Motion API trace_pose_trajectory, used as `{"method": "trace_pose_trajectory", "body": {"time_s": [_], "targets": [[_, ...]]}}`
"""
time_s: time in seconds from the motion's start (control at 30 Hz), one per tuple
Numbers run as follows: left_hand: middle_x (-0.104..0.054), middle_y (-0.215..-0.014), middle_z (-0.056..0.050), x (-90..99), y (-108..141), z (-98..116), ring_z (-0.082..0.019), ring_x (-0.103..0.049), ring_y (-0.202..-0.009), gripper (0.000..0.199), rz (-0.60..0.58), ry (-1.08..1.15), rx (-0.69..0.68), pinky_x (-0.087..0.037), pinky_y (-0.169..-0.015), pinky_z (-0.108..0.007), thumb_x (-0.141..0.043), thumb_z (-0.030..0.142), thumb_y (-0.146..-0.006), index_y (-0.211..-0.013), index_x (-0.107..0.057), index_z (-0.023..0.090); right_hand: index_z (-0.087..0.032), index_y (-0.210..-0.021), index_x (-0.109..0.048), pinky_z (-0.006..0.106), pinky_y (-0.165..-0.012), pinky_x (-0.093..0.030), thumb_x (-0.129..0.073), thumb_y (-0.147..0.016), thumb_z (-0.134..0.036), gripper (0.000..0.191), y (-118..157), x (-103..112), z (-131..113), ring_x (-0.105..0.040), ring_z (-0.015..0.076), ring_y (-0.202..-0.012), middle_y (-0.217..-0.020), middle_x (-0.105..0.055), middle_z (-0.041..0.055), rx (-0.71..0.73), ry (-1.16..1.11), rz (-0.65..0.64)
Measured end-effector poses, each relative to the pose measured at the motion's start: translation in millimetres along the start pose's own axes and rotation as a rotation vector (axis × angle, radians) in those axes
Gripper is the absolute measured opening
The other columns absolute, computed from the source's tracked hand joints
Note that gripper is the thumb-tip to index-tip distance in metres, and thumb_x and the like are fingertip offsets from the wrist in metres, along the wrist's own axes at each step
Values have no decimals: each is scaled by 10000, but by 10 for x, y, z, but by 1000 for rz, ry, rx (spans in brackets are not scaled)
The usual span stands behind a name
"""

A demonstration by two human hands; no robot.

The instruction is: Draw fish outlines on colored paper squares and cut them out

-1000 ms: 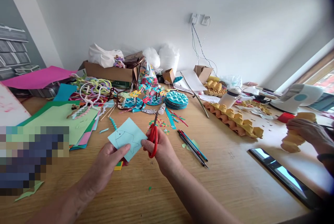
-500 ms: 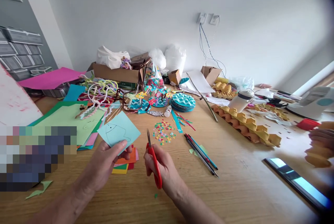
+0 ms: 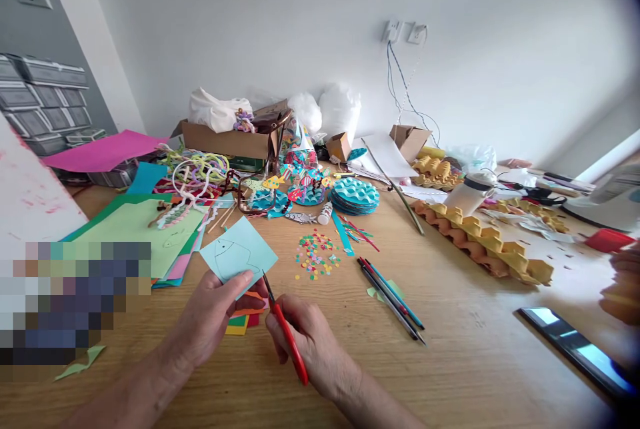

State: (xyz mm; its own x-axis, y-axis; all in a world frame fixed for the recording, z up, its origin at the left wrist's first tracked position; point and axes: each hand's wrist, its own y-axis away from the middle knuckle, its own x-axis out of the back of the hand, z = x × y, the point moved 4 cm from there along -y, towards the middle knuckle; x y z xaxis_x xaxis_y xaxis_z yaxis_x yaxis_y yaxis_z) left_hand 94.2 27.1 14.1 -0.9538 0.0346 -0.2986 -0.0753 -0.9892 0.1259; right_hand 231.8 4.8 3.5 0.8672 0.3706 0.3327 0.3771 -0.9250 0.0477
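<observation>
Between thumb and fingers, my left hand (image 3: 210, 316) pinches a light blue square of paper (image 3: 245, 246) with a fish outline drawn on it. My right hand (image 3: 305, 336) is closed round the red handles of a pair of scissors (image 3: 287, 342). The blades point up and left, with their tips at the paper's right edge; whether they touch it I cannot tell. Below my left hand lies a small stack of coloured paper squares (image 3: 237, 326), partly hidden by the fingers.
Confetti dots (image 3: 316, 254) and several pens (image 3: 390, 299) lie ahead and right. Coloured sheets (image 3: 135, 236) are at left, blue scalloped discs (image 3: 355, 196) behind. An egg carton strip (image 3: 480, 242) and a phone (image 3: 575, 349) are on the right. Part of another person's hand (image 3: 623, 289) shows at the right edge.
The scissors have come left and tilted toward the paper, bringing their tips to its right edge. The paper stays in my left hand. The whole view has shifted slightly.
</observation>
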Motion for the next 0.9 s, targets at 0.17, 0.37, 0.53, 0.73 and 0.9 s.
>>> {"method": "trace_pose_trajectory", "body": {"time_s": [0.17,0.37,0.53,0.73,0.9], "targets": [[-679,-659,-9,22,25,-29,-210,-649,-649,206,22,11,13,-550,-600,-317,-738,364,-639,-722,-657,195,-182,-627,-453,198,-456,-251,-482,-865,-394,320,-6,-30,55,-365,80,-488,-517,-447,-49,2,6,-18],[-697,-698,-23,41,29,-34,-213,-660,-659,197,16,0,8,-545,-603,-316,-717,356,-656,-732,-650,188,-183,-615,-435,195,-446,-242,-461,-863,-334,291,-12,-50,74,-362,74,-472,-502,-423,-56,-5,-39,-35],[-683,-651,-26,44,31,-56,-203,-652,-640,222,19,18,26,-525,-584,-291,-718,366,-627,-712,-653,171,-187,-621,-427,193,-425,-252,-460,-870,-434,353,-1,-58,66,-366,77,-453,-488,-417,-57,-24,-47,-61],[-678,-645,-22,44,27,-74,-186,-638,-633,202,5,45,19,-523,-583,-279,-703,355,-646,-711,-656,169,-179,-665,-463,176,-404,-304,-484,-860,-508,383,0,-86,139,-401,76,-436,-509,-428,-56,-18,-94,-80],[-680,-646,-26,48,26,-85,-189,-643,-640,208,-14,53,21,-529,-586,-282,-711,353,-653,-723,-658,165,-176,-667,-469,169,-384,-305,-492,-858,-509,384,-10,-93,145,-410,74,-421,-512,-419,-56,-35,-110,-87]]}}
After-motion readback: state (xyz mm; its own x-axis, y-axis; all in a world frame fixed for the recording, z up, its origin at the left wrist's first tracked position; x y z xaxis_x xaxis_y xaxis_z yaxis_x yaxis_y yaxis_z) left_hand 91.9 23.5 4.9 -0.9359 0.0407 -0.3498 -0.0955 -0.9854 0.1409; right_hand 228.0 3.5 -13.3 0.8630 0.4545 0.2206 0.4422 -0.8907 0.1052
